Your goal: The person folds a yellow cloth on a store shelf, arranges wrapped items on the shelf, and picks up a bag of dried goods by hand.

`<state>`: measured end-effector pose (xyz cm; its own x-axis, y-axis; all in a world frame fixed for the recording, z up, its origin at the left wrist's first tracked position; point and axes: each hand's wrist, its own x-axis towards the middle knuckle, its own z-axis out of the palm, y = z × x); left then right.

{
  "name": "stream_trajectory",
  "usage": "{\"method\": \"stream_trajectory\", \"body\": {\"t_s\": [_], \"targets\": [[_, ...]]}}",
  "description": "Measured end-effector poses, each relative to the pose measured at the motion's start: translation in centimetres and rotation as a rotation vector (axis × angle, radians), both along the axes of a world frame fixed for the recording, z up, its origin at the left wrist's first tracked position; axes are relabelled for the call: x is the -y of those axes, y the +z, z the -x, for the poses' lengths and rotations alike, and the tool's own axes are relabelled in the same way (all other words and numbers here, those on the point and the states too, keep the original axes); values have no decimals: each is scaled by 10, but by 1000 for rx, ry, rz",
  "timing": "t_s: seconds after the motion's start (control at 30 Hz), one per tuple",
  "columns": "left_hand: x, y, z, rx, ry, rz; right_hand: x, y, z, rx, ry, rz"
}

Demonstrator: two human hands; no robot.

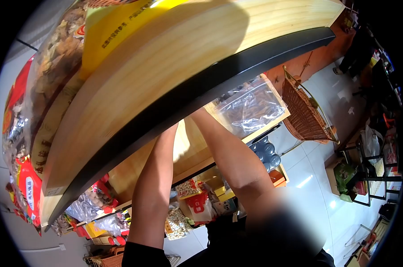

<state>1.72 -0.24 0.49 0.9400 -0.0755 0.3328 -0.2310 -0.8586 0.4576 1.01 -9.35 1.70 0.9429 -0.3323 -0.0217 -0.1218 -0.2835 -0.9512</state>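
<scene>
The clear plastic bag lies flat on the pale wooden worktop, near its right end and just beside the right forearm. The left forearm is bare above a black sleeve. Both forearms pass beneath the black edge strip of the pale wooden upper shelf. This strip conceals both hands; the state of each grip, and any contact with the bag, cannot be told.

The upper shelf carries a clear bag of brownish dried pieces with a yellow panel. Below the worktop are a red-and-white packet and a clear bag of pale, rounded pieces. A brown wicker basket is beside the worktop's right end, above a light tiled floor.
</scene>
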Motion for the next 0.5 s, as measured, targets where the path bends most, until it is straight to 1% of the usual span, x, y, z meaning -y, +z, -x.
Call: {"method": "stream_trajectory", "body": {"t_s": [0.13, 0.23, 0.3, 0.43, 0.5], "targets": [[1, -1, 2, 31, 4, -3, 1, 8, 7, -23, -12, -31], [1, -4, 0, 22, 33, 64, 3, 10, 12, 42, -20, -64], [1, -5, 1, 58, 23, 20, 3, 10, 6, -51, 4, -80], [0, -8, -1, 58, 21, -9, 3, 4, 1, -57, 12, -58], [-1, -8, -2, 123, -11, -7, 3, 6, 2, -61, 15, -49]]}}
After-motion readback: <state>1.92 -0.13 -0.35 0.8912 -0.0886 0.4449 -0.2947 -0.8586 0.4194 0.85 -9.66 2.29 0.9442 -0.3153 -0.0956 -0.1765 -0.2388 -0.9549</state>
